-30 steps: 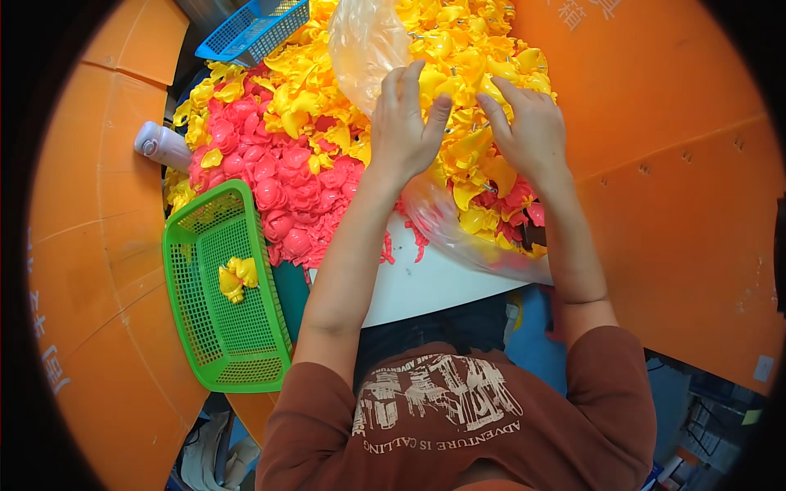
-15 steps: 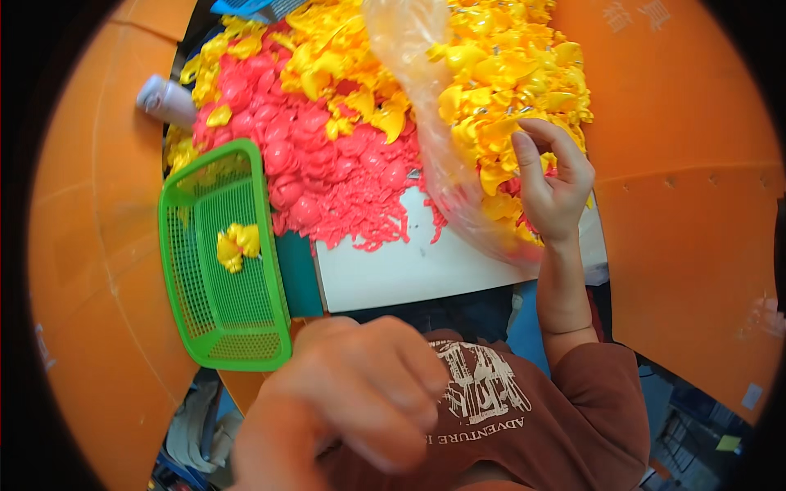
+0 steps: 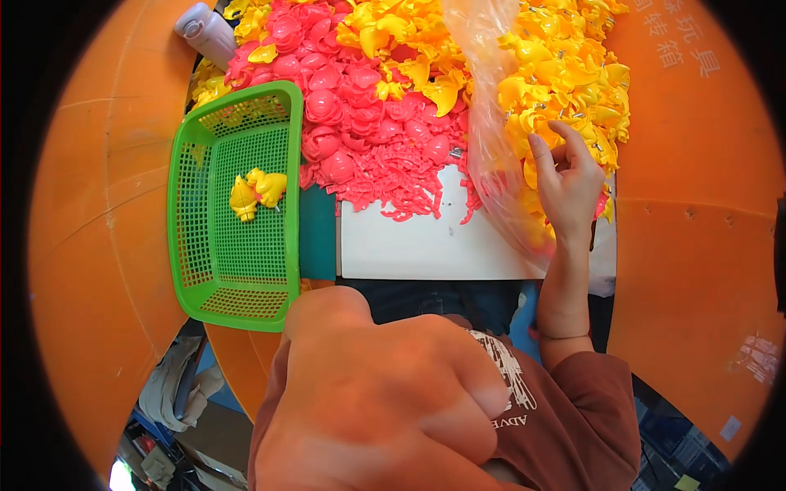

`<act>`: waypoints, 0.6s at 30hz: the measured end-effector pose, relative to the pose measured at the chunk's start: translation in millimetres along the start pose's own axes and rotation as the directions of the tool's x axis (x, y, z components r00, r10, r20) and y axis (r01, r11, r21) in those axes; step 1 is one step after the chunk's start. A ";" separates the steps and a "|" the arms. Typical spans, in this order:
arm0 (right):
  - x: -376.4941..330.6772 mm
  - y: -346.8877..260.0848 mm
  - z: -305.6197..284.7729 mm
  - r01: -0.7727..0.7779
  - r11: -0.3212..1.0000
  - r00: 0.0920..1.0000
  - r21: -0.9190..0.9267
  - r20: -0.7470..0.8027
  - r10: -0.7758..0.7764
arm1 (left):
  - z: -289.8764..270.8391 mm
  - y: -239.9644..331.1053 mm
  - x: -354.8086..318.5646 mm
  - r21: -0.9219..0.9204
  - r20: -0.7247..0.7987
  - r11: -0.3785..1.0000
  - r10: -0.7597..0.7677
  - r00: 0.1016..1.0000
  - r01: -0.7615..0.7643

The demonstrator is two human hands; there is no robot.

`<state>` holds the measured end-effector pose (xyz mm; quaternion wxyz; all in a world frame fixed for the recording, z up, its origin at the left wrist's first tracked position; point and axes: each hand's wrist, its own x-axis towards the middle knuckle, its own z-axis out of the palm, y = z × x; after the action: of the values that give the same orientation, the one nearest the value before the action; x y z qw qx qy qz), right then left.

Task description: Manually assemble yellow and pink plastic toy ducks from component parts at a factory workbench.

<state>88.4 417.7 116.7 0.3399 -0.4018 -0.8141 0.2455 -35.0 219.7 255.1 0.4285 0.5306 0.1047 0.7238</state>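
Well right of the green basket (image 3: 237,322), the person's right hand (image 3: 571,184) is at the heap of yellow pieces (image 3: 561,74), thumb and fingers loosely parted with nothing visible between them; a clear plastic bag (image 3: 491,155) and pink pieces (image 3: 327,98) lie between heap and basket. To the basket's lower right, the left hand (image 3: 393,385) looms before the camera, hiding part of the shirt (image 3: 585,409); its grip cannot be told. A pale bottle (image 3: 209,37) is beyond the basket's far end.

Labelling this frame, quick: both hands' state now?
Left hand: back toward camera; open or closed, can't tell.
Right hand: open, nothing visible in it, near yellow pieces.
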 end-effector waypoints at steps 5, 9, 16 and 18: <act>4.7 0.8 13.9 -0.023 0.995 0.997 -0.092 0.065 0.030 | 4.2 3.9 -1.4 0.020 -0.020 1.000 -0.007 1.000 0.008; 15.1 7.1 19.2 -0.119 0.992 0.991 0.036 0.066 0.116 | 7.0 1.1 -2.5 0.019 -0.039 1.000 -0.021 0.999 0.022; 31.4 14.4 5.3 -0.389 0.586 0.905 0.711 0.176 0.386 | 9.2 1.7 -3.7 0.049 -0.075 0.998 -0.035 0.997 0.039; 32.9 20.3 0.0 -0.402 0.353 0.891 0.845 0.271 0.365 | 11.5 -2.7 -4.9 -0.019 -0.054 0.999 -0.028 0.998 0.027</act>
<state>83.6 456.0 114.8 0.4162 -0.3397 -0.4546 0.7105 -23.4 214.3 254.9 0.4400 0.5052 0.1170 0.7331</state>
